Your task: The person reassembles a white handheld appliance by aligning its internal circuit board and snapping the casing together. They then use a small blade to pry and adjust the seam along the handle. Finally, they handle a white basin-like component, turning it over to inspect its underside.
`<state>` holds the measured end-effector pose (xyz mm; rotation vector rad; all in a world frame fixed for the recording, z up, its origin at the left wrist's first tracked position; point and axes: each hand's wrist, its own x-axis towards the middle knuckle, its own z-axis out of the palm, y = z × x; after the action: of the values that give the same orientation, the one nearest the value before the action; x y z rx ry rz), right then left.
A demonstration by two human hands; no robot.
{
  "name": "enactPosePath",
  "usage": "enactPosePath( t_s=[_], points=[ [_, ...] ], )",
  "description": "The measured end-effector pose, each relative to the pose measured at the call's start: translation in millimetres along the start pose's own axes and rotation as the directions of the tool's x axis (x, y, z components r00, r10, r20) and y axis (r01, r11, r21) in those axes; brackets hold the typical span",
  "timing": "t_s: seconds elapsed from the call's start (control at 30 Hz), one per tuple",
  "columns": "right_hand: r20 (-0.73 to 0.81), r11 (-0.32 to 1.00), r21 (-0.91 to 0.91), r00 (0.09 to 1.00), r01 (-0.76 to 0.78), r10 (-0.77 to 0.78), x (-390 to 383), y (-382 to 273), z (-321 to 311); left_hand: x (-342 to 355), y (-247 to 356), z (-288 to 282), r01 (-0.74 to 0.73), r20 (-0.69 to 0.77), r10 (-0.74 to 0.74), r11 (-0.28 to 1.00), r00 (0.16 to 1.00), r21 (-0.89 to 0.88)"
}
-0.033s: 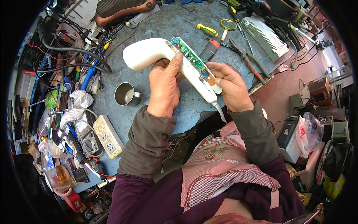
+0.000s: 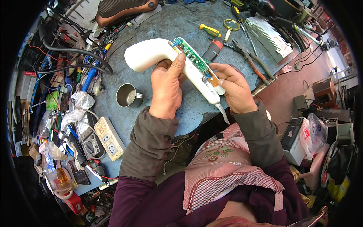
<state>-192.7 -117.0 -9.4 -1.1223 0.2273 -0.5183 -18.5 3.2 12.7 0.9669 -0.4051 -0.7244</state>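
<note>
Head camera shows a white gadget [image 2: 147,55], bent like a hair dryer, held up over the blue counter [image 2: 177,22]. Its long handle [image 2: 200,84] is open along one side, so the opening up looks done there. A green circuit board [image 2: 194,56] shows along that side, with nothing covering it. Blue wires [image 2: 206,78] sit near both ends of the board and look like they are still joined on. So the board does not look all the way free, and the case is not closed up.

The left hand [image 2: 166,85] curls around the handle, its thumb pressing near the bend. The right hand [image 2: 239,90] pinches the low end of the board side between thumb and fingers. A pale cord [image 2: 223,112] hangs from the handle's tip.

A yellow screwdriver [image 2: 210,30], a magnifying glass [image 2: 231,25] and some pliers [image 2: 258,71] lie on the counter, with no hand on them. A metal cup [image 2: 126,95] sits near the left hand.
</note>
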Motion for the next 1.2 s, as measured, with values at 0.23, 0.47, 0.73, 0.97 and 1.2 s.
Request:
enactPosePath(
  t_s=[0.23,0.47,0.73,0.97,1.2],
  points=[
    [0.004,1.000,-0.018,1.000,0.012,-0.012,-0.4,1.1,-0.3,-1.4,0.4,0.3,-0.009,0.001,0.009,1.000,1.000,-0.027],
    [0.009,1.000,-0.004,1.000,0.013,-0.013,-0.1,1.5,-1.1,-2.0,1.2,1.4,-0.009,0.000,0.009,1.000,1.000,-0.020],
    [0.010,1.000,-0.011,1.000,-0.002,0.002,-0.1,0.5,-0.1,-2.3,0.1,0.2,-0.018,0.012,0.018,1.000,1.000,-0.019],
    [0.019,1.000,-0.015,1.000,0.002,-0.002,-0.1,1.6,-2.6,-4.2,1.9,1.9,-0.027,0.019,0.027,0.999,0.999,-0.018],
    [0.020,1.000,-0.007,1.000,0.000,0.001,-0.8,-0.6,-1.1,-4.6,2.3,1.8,-0.027,0.027,0.028,0.999,0.999,-0.019]
  ],
)
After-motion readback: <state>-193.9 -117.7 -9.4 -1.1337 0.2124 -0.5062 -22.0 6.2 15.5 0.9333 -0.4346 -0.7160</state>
